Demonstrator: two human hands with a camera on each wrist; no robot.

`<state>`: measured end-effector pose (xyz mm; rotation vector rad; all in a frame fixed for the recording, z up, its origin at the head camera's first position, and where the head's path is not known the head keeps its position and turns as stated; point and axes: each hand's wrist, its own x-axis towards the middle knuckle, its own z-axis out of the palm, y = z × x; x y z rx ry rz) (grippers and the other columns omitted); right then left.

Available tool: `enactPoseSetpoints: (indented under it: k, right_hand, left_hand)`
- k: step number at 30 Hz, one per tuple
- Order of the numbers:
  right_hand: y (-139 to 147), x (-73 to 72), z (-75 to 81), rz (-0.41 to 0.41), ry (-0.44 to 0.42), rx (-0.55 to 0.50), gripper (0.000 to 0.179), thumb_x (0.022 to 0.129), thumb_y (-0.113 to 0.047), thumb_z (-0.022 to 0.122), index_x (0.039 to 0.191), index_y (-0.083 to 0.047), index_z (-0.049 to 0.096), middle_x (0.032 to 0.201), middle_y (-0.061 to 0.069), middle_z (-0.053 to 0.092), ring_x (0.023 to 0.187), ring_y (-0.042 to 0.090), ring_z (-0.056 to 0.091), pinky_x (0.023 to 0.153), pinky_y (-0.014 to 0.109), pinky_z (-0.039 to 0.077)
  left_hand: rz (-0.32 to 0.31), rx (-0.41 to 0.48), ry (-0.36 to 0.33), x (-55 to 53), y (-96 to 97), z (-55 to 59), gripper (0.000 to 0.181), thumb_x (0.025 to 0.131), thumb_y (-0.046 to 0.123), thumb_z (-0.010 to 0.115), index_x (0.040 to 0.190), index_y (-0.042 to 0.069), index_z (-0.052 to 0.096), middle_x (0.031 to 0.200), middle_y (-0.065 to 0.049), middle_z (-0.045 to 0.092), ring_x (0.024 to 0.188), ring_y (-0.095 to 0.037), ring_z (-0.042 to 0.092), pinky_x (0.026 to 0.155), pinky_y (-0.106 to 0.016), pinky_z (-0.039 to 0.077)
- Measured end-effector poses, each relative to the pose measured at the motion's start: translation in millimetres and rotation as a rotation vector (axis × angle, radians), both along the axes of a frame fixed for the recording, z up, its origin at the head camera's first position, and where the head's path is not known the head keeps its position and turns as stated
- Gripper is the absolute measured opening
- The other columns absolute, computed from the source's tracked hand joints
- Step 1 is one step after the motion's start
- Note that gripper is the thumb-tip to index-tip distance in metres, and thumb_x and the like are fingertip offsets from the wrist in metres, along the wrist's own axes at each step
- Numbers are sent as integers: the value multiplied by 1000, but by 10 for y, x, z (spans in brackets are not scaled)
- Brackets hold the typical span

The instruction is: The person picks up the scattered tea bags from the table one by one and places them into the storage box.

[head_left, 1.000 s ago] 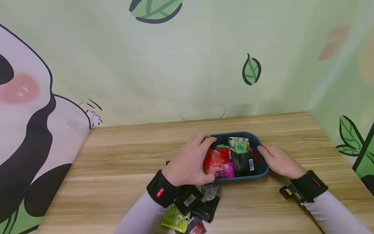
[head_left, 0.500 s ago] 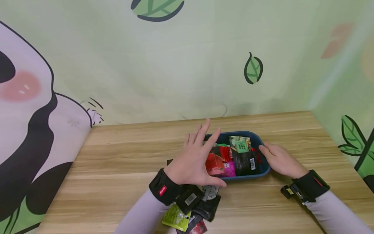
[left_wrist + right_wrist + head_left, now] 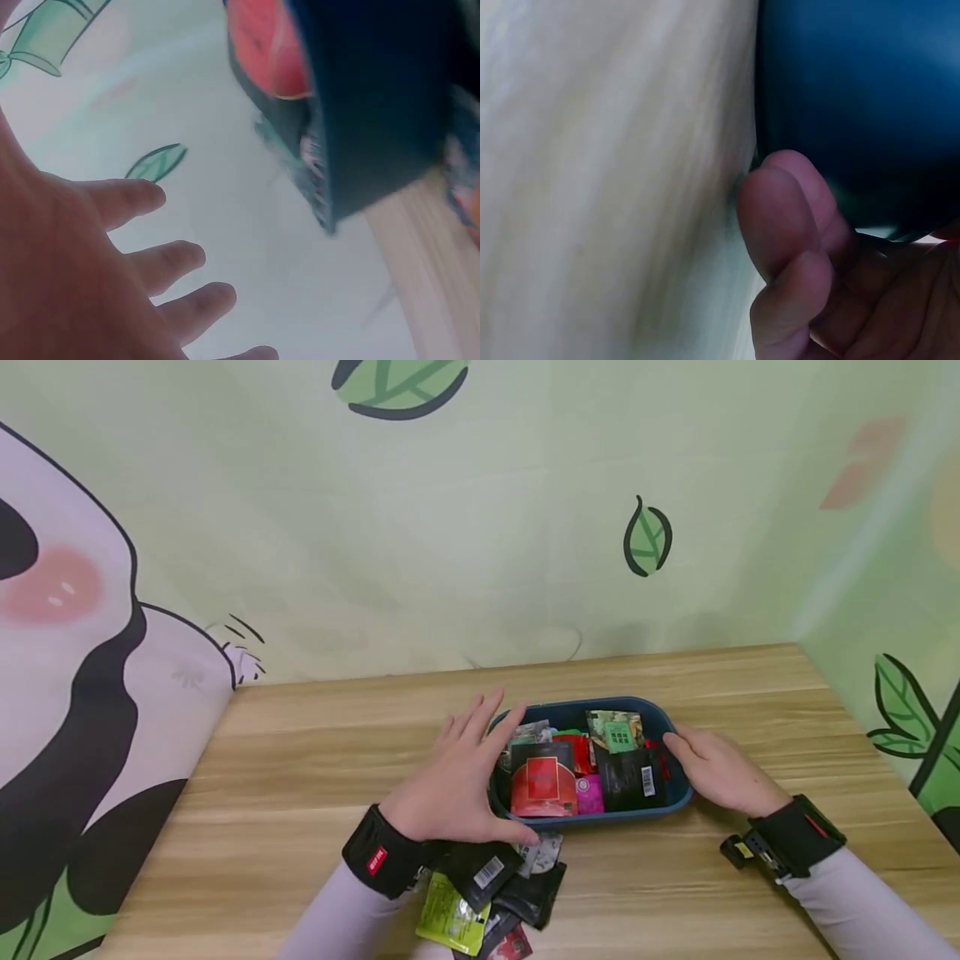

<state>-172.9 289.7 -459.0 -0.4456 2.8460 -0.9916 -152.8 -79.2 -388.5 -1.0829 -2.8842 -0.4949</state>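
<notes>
A dark blue oblong bin (image 3: 600,818) sits on the table, holding several small packets. Among these are a red-and-black packet (image 3: 543,781) at the left, a black one with a barcode (image 3: 630,781) and a magenta one (image 3: 590,795). My left hand (image 3: 453,781) is spread beside the bin's left end, fingers straight and holding nothing; in the left wrist view a gap shows between those fingers (image 3: 180,266) and the bin wall (image 3: 375,112). At the right end my right hand (image 3: 723,768) grips the bin, thumb at the rim and fingers (image 3: 780,217) bent against its outside.
In front of the bin lies a loose pile of packets: a yellow-green one (image 3: 452,917), a black one with a barcode (image 3: 483,872), a grey patterned one (image 3: 542,853) and others. The wooden table (image 3: 300,827) ends at a printed backdrop (image 3: 480,568).
My left hand has let go of the red-and-black packet, opened its fingers and drawn back left. The packet now lies flat in the bin. The right hand keeps its place.
</notes>
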Motion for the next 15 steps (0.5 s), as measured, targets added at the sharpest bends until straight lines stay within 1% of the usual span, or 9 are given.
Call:
enactPoseSetpoints:
  k: [3,6,8,10,13,15]
  right_hand:
    - [-3,-6,-10,8,5,4,68,107,-40,27,144,14,43,135,30,56,127,44,50,101,57,41]
    - [2,-10,-10,9,19,8,67,107,-39,27,142,14,44,131,29,58,124,43,53,100,57,42]
    - [7,-9,-4,7,25,9,66,107,-39,27,142,14,45,131,30,58,124,43,53,99,57,42]
    - [10,-9,0,6,26,8,66,107,-39,27,142,14,45,131,30,58,124,44,53,100,57,42]
    - [9,-5,3,6,17,6,67,107,-39,27,143,14,44,133,31,56,125,45,51,100,57,41]
    - [6,-5,0,5,15,2,66,107,-40,27,142,13,45,132,29,58,124,44,53,99,57,42]
  left_hand:
    - [25,-31,-13,90,-128,-76,134,57,86,65,164,23,14,169,-1,-2,152,-35,7,110,-67,20]
    - [41,-71,-34,179,-245,-167,135,56,88,64,164,23,15,169,-1,0,152,-34,10,109,-66,21]
    - [56,-86,-46,236,-312,-219,134,56,88,64,163,23,18,168,-2,4,151,-34,13,108,-66,23]
    - [81,-99,-63,299,-373,-262,134,55,90,63,163,24,18,168,-3,7,151,-33,15,109,-64,25]
    - [127,-117,-74,406,-445,-314,134,54,90,62,163,26,19,167,-5,14,148,-35,22,109,-60,28]
    - [145,-126,-83,479,-480,-343,134,53,91,62,163,25,20,166,-6,16,145,-37,27,109,-58,30]
